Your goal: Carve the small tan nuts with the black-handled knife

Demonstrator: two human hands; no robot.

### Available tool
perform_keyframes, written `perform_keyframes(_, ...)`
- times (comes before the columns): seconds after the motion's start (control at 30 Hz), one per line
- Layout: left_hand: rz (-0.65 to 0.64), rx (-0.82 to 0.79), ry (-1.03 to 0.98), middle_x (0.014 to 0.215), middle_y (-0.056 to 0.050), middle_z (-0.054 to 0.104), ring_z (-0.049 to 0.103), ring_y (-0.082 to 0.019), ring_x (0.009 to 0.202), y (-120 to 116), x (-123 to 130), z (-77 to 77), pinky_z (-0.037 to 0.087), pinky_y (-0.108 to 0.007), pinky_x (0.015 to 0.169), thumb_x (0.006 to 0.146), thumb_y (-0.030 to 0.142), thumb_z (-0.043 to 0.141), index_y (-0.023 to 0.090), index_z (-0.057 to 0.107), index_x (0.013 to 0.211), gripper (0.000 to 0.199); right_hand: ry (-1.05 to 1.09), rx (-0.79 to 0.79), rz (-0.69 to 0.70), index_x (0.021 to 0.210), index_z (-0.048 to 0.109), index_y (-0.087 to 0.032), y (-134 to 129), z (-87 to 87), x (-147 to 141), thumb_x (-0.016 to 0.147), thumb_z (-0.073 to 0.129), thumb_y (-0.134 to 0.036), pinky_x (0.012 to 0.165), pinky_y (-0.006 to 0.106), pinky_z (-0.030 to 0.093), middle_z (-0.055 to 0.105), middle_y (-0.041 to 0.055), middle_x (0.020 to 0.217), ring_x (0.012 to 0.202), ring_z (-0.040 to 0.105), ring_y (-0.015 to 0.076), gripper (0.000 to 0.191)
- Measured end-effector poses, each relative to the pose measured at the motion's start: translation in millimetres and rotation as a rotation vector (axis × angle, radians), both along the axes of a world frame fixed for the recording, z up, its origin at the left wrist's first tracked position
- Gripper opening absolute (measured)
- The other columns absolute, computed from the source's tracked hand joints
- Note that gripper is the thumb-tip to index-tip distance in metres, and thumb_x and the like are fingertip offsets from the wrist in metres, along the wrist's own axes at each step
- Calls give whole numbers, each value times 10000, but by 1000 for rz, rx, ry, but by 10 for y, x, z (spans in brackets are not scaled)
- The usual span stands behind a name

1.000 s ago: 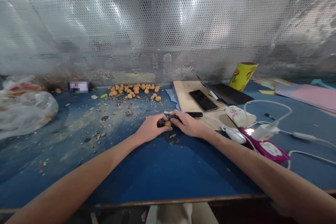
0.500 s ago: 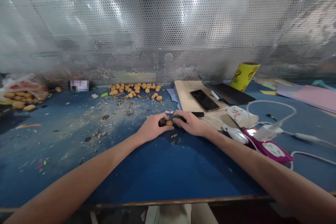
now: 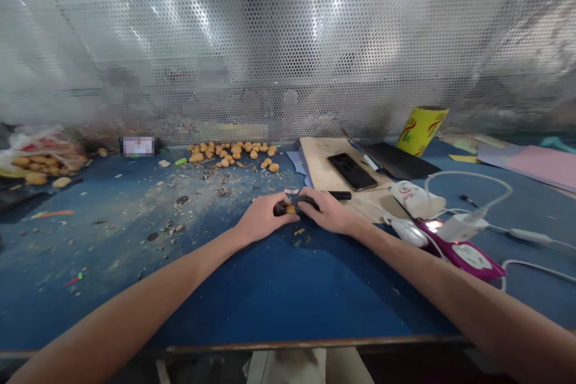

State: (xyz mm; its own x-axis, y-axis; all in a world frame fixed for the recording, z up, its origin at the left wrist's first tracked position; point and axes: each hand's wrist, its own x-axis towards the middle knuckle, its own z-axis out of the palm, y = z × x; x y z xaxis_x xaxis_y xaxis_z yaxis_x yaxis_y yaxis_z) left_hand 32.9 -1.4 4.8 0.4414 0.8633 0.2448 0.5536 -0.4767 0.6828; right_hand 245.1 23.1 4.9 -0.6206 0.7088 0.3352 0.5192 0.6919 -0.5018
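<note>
Both hands meet over the middle of the blue table. My left hand (image 3: 265, 216) is curled round a small round tan piece (image 3: 290, 209), like a nut or small fruit, with something dark between thumb and fingers. Close by on the right, my right hand (image 3: 326, 210) is closed over a dark object (image 3: 309, 201) largely hidden by its fingers. Just behind the right hand lies a black stick-like thing (image 3: 339, 195). Small tan scraps (image 3: 299, 231) lie below the hands. A loose pile of similar tan pieces (image 3: 236, 150) sits farther back.
A clear bag of tan pieces (image 3: 40, 162) stands far left. Beyond the right hand are a board (image 3: 319, 159), a phone (image 3: 351, 171) and a yellow roll (image 3: 422, 131). White cables run to a magenta power strip (image 3: 472, 257). A perforated metal screen (image 3: 288, 42) closes the back.
The hands hold nearly the same pose and place. The tan piece between them shows slightly less. The whole view has shifted a little.
</note>
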Motion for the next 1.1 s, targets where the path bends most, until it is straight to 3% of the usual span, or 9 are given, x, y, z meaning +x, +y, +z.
perform_keyframes(0.43, 47, 39, 34, 722, 3, 629, 574, -158, 635, -16, 7, 10, 407, -263, 596, 787, 562, 648, 208, 630, 863, 363, 61, -21, -67, 1018, 475, -217, -50, 18, -61, 975, 403, -306, 754, 304, 422, 615, 49, 937, 860, 593, 196, 122)
perform_keyframes(0.73, 33, 4, -23, 757, -7, 665, 594, -162, 658, -5, 0, 5, 428, -270, 623, 790, 561, 644, 201, 670, 867, 368, -45, -135, -23, 886, 443, -218, -27, 81, -49, 977, 379, -331, 603, 274, 377, 572, 4, 712, 684, 560, 174, 159)
perform_keyframes(0.93, 48, 32, 21, 756, -11, 649, 580, -165, 662, 16, -1, -19, 415, -262, 602, 773, 595, 643, 196, 656, 845, 406, -91, -57, -91, 931, 365, -227, -33, 10, -65, 985, 347, -347, 633, 297, 374, 568, 24, 806, 739, 569, 196, 133)
perform_keyframes(1.1, 32, 4, 11, 739, -4, 643, 574, -162, 652, 18, -5, -7, 408, -263, 603, 774, 593, 642, 203, 658, 872, 402, -106, -64, -58, 874, 325, -234, -19, 5, -46, 981, 344, -339, 620, 292, 367, 526, 3, 767, 700, 541, 181, 151)
